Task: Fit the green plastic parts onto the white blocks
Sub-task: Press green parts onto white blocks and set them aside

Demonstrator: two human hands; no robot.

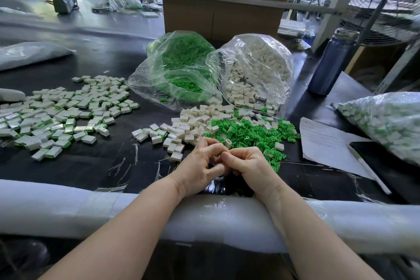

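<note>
Black tabletop (118,161), foam-padded near edge; cardboard boxes (222,7) behind. Loose white blocks (188,129) and green parts (252,134) heaped mid-tabletop; assembled pieces (59,113) spread left. Left hand (200,166) and right hand (247,163) curled together, fingertips meeting; item pinched between them hidden, unidentifiable.

piece between hands (219,158) hidden, paper (327,141) writing unreadable

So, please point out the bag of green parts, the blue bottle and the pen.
bag of green parts (179,61), head view, on its bulging middle.
blue bottle (329,63), head view, on its body.
pen (368,169), head view, on its barrel.
</note>
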